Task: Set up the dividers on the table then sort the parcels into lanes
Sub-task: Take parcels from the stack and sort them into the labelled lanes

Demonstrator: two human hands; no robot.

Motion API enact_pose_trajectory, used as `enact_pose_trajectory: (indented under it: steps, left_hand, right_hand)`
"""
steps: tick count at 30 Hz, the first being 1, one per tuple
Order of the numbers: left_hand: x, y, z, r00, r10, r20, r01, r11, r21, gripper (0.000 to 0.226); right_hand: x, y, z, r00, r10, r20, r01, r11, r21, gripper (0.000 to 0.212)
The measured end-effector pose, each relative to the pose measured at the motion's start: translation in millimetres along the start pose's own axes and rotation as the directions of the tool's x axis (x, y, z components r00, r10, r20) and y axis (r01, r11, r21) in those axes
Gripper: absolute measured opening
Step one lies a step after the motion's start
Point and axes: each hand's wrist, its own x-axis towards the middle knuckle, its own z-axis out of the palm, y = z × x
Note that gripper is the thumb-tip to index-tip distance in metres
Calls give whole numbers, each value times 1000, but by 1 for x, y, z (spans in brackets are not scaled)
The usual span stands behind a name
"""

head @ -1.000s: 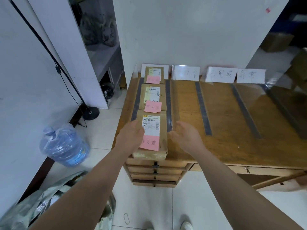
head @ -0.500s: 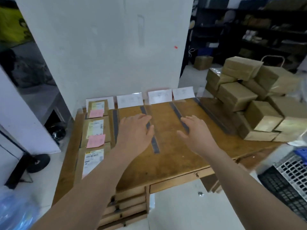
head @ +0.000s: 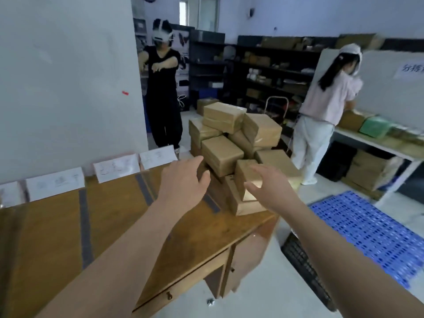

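Both hands released, fingers spread: left hand [head: 183, 180] and right hand [head: 268, 187] reach toward parcel pile [head: 231, 143] at table's [head: 119, 226] 2 o'clock corner.

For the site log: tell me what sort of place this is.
Most likely a parcel sorting room or small warehouse: a heap of brown taped parcels sits on the wooden table, dark strips and paper labels split the table into lanes, and dark shelving behind holds more goods.
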Motion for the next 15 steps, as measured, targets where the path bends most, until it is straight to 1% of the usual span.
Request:
enact_pose_trajectory:
  steps: [3,6,8,12,15]
  left_hand:
    - [32,31,28,1000,20,18,-19,999,-31,50]
    - [70,53,49,999,19,31,-17,998,-58,52]
    - [98,65,61,999,5,47,0,995,-96,53]
    - [160,85,85,997,-16,71,27,988,-153,53]
    - [210,93,105,996,-29,81,45,978,-206,52]
  right_hand:
    - [16,41,-16,998,67,13,-67,998,6,50]
    - [41,76,-29,991,129,25,-129,992,16,42]
    - [63,99,-33,988,152,3,-152,988,36,41]
    - [120,142,-34,979,202,-16,-199,973,119,54]
    - [169,170,-30,972,234,-38,-219,948,231,54]
